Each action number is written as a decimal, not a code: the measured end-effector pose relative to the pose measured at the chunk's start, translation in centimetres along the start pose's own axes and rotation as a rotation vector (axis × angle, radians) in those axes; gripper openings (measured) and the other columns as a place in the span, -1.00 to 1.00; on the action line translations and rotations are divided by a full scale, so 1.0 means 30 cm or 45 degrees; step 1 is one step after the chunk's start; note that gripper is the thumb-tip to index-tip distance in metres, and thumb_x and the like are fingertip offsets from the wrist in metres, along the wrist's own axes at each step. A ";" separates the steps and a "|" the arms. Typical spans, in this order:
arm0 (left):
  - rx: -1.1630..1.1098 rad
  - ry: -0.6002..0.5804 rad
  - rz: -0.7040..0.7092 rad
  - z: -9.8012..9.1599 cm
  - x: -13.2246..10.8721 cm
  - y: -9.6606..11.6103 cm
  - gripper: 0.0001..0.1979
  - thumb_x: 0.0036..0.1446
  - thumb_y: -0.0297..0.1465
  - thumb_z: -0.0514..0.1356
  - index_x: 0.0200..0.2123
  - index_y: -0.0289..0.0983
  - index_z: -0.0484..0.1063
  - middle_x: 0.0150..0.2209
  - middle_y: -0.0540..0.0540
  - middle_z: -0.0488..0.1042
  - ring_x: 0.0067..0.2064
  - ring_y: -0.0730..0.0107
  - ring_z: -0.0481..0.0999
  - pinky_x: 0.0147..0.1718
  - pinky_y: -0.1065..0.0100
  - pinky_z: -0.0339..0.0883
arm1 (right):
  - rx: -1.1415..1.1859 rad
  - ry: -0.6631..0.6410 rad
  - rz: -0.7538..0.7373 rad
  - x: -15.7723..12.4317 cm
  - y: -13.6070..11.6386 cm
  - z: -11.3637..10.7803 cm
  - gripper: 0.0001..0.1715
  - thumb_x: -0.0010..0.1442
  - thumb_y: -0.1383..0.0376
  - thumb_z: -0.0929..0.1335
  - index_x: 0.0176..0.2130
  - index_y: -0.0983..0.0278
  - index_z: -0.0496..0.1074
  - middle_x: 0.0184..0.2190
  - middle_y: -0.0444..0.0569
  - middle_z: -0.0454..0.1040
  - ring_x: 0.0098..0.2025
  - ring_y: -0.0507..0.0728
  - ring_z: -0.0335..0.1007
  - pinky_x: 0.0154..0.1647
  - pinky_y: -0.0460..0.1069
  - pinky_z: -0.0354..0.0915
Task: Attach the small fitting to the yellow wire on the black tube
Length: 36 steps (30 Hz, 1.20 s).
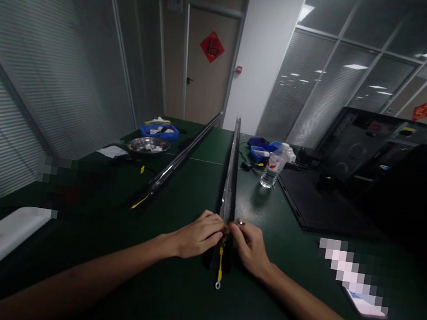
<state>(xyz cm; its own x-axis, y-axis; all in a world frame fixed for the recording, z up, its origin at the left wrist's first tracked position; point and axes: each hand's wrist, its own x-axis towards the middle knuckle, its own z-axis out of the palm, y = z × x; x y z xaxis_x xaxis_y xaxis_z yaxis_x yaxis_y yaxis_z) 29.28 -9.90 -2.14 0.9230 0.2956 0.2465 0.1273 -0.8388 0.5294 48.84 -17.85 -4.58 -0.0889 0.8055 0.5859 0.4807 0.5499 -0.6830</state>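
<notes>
Both hands [202, 236] [251, 246] pinch a long, narrow black rail [229, 184].

A water bottle [274, 166], metal bowl [149, 145] and blue trays [159, 130] sit on the green table [176, 304].

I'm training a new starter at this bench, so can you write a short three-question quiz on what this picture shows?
1. True or false: both hands touch the near end of the long black rail.
2. What hangs from the rail's near end? A) a yellow wire with a ring terminal B) a red ribbon C) a key
3. What stands upright to the right of the rail?

Key
1. True: the left hand and right hand meet at it.
2. A: the yellow wire.
3. A water bottle.
</notes>
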 end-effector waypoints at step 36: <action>-0.018 0.007 0.001 0.005 -0.004 -0.005 -0.70 0.48 -0.36 -0.14 -0.10 -0.27 0.37 -0.11 -0.15 0.44 0.00 0.21 0.38 0.13 0.15 0.13 | -0.089 0.005 -0.030 -0.004 0.006 -0.005 -0.67 0.46 0.28 0.25 -0.36 0.26 0.41 -0.47 -0.09 0.39 -0.46 0.06 0.30 -0.39 -0.04 0.25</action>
<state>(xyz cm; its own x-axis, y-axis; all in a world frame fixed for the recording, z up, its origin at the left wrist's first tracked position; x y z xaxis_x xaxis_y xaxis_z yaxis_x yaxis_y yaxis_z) 29.21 -9.86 -2.38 0.9210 0.2975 0.2515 0.1214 -0.8326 0.5404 49.06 -17.89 -4.71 -0.0977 0.7918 0.6029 0.5385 0.5515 -0.6371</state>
